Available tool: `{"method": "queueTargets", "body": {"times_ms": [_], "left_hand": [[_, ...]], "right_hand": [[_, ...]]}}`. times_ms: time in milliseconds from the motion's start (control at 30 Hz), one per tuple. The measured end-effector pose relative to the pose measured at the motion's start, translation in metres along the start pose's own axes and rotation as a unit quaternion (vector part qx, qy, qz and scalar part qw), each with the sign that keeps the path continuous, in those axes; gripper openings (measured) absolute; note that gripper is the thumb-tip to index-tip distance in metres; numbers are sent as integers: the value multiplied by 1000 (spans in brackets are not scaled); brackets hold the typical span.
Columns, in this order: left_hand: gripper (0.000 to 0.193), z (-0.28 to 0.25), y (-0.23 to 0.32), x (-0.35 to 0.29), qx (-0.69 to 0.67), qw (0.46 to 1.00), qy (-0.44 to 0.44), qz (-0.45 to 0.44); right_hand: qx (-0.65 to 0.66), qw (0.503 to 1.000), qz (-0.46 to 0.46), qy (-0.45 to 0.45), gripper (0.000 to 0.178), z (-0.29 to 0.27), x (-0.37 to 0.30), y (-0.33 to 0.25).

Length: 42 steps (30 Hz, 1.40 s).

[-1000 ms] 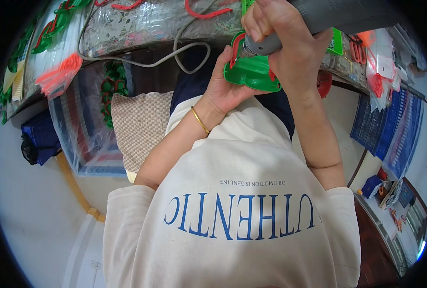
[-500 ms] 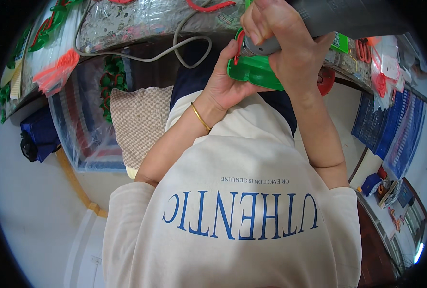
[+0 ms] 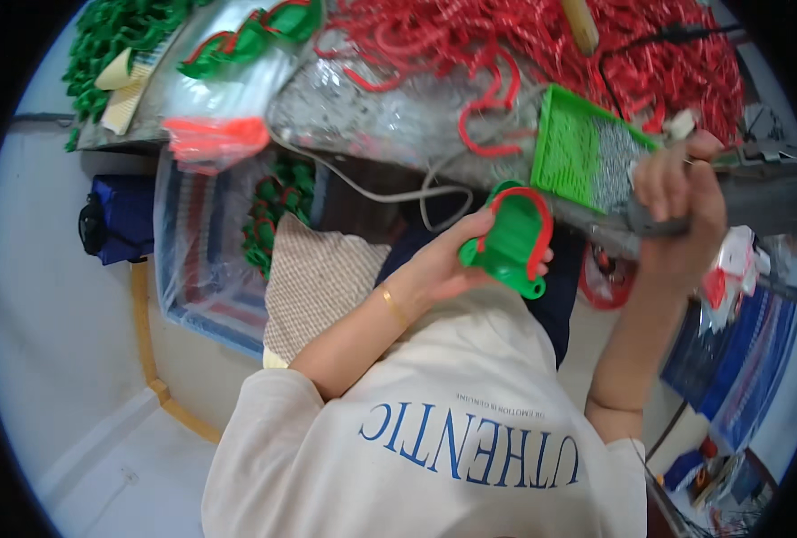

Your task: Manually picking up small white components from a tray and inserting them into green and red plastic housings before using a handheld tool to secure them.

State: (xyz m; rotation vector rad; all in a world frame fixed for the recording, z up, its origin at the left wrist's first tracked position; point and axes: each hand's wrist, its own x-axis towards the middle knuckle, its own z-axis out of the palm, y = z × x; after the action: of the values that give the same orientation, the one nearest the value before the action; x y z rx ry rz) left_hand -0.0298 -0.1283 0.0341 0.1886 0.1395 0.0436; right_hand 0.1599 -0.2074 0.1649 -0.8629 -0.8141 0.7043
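A green plastic scoop-shaped part (image 3: 509, 235) with a red strip along its curved rim rests in my left hand (image 3: 452, 262), the fingers closed round its underside. My right hand (image 3: 685, 197) is wrapped about a dark grey power screwdriver (image 3: 766, 199), held out to the right, apart from the green part. Its tip is smeared and partly hidden behind the hand. Just left of that hand lies a bright green tray (image 3: 564, 148) on the bench, with many small silver screws (image 3: 621, 161) at its right side.
A big heap of red curved strips (image 3: 416, 31) covers the back of the bench, a wooden handle (image 3: 580, 25) among them. Green parts pile up (image 3: 121, 54) at the far left. Below, a plastic-lined box (image 3: 210, 269) holds finished-looking red-and-green pieces. A grey cable (image 3: 354, 179) loops off the bench edge.
My right hand has carried the screwdriver away from the green part, rightward to beside the screw tray. My left hand keeps the part, now with its hollow side showing. The view has shifted.
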Motion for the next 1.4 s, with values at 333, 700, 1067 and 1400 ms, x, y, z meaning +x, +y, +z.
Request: {"method": "queueTargets", "body": {"times_ms": [333,700,1067,1400], "left_hand": [[46,-12,265,-79,200,853,243,416],[27,-70,519,-73,331,726,408,444],[49,0,452,81,840,282,327,329],[59,-2,422,208,784,339,462,237]], "right_hand": [[-160,978,-44,129,29,-49,30,-46],[-306,921,-77,227,41,-73,26,-50],[-298,923,-100,222,47,-64,18,-51],[-361,895,-92,245,49,-59,8,-43]]}}
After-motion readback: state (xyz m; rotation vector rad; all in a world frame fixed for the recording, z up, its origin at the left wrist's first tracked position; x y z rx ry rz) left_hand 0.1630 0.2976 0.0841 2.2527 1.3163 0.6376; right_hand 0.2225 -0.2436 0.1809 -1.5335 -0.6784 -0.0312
